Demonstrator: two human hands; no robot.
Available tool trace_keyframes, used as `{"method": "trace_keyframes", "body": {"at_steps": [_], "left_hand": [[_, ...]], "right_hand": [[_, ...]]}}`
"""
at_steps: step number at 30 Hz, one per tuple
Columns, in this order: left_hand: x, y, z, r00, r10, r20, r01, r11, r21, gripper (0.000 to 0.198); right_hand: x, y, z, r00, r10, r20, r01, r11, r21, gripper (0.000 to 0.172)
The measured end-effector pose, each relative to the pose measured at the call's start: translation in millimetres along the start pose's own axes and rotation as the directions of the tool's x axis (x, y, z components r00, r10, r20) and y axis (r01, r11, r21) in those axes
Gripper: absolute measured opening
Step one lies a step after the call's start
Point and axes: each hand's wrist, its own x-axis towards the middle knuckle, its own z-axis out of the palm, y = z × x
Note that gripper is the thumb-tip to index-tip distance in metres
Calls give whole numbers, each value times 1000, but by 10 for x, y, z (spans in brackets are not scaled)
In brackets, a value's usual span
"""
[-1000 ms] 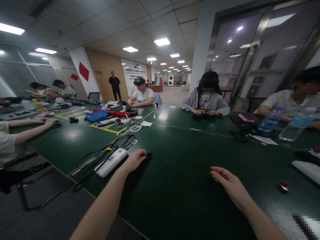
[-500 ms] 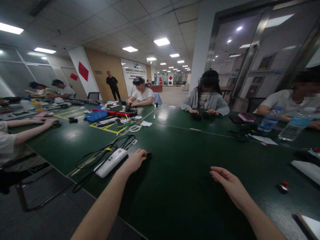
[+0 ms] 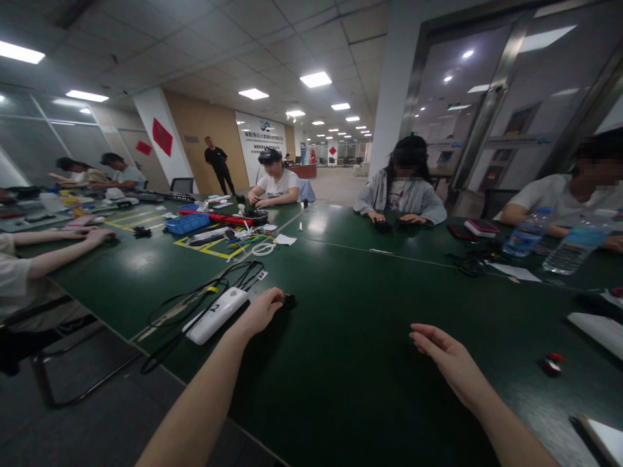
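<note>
My left hand (image 3: 265,310) lay over the green table (image 3: 350,311), its fingers drawn together at a small black object (image 3: 290,301); the fingertips met the object's left end, though I could not tell whether they gripped it or only touched it. That object sat left of the middle of the table, just right of a white box (image 3: 217,316) marked 2, with black cables (image 3: 195,303) looped around it. My right hand (image 3: 445,353), farther right and nearer me, was half open, fingers loosely bent, with nothing visible in it. Beyond it to the right was a small red-and-black item (image 3: 553,365). On the far left stood a blue basket (image 3: 187,224), and on the far right, two water bottles (image 3: 528,232).
</note>
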Motion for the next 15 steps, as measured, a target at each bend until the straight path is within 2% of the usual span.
{"method": "trace_keyframes", "body": {"at_steps": [15], "left_hand": [[-25, 89, -15, 997, 78, 16, -79, 993, 90, 18]], "right_hand": [[15, 15, 12, 1000, -26, 9, 26, 1000, 13, 44]]}}
